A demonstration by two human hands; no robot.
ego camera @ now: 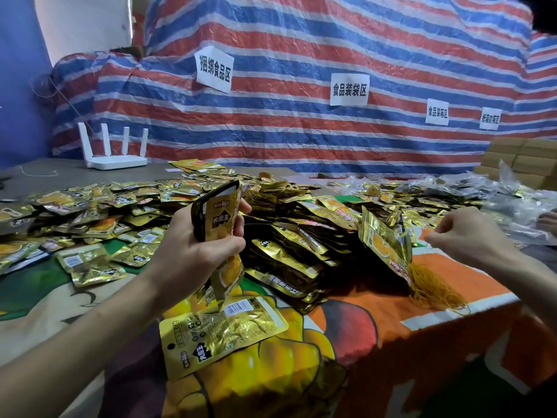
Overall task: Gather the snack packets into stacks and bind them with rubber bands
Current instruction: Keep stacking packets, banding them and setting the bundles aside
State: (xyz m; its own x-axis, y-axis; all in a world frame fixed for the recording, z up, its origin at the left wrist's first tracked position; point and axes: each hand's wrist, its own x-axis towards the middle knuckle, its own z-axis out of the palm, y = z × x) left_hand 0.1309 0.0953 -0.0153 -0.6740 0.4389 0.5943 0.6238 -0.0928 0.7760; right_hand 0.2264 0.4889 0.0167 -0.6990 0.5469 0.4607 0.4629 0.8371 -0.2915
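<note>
My left hand grips a stack of gold snack packets upright over the table's front. Below it one loose packet lies flat on the cloth. A large heap of gold packets covers the middle of the table. To the right my right hand hovers with thumb and forefinger pinched, seemingly on a thin rubber band. A tangle of yellow rubber bands lies just below it. Between hand and heap, one packet stands tilted on edge.
The table carries a bright printed cloth; its right edge drops away near the rubber bands. More packets spread to the left. Clear plastic bags pile at the right, a white router stands back left, and a striped tarp hangs behind.
</note>
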